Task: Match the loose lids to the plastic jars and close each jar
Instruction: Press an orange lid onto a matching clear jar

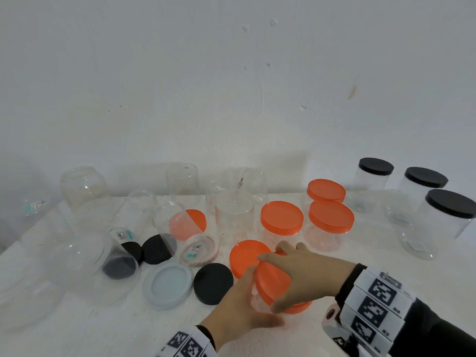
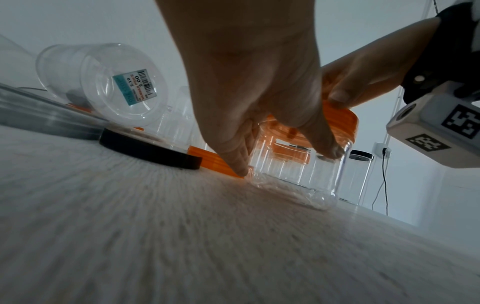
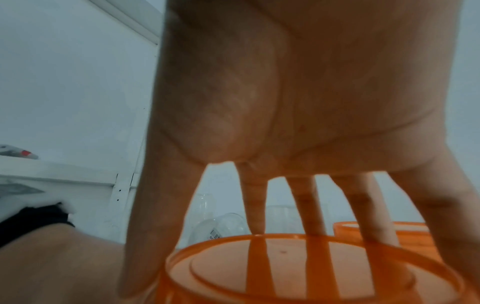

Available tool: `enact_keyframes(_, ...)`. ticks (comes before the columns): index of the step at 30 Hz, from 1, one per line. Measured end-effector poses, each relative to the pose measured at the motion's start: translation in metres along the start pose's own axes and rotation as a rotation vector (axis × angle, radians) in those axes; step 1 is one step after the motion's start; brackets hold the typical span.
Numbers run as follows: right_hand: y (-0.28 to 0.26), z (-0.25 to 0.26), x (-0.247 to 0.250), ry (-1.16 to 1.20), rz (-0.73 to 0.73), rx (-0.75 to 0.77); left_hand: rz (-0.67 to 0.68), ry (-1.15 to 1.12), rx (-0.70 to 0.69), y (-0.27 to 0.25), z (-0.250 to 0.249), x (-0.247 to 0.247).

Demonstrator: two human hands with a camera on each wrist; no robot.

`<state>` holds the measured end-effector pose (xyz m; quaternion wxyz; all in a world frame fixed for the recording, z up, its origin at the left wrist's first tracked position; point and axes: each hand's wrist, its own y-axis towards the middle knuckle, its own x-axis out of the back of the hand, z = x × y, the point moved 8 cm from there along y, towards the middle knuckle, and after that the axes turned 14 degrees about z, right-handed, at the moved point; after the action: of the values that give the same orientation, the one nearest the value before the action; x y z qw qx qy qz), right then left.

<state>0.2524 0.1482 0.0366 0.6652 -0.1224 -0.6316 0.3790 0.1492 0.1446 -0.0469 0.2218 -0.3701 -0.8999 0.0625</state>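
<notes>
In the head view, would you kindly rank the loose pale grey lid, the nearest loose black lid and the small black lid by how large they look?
1. Pale grey lid, plainly largest.
2. Nearest loose black lid.
3. Small black lid; it lies farther back and partly behind a clear jar, so its rank is less sure.

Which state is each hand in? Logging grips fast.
Left hand: grips the clear jar.
Right hand: grips the orange lid on that jar.
</notes>
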Motion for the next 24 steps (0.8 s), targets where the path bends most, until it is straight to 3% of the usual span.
enact_keyframes(14,-0.002,0.004,-0.018,-0.154,-0.270,-0.026,-0.009,-0.040,0.003,-0.003,-0.005,0.000)
enact_keyframes(24,-0.002,0.002,-0.025,-0.099,-0.329,-0.106,-0.008,-0.035,-0.001,0.000,0.000,0.000)
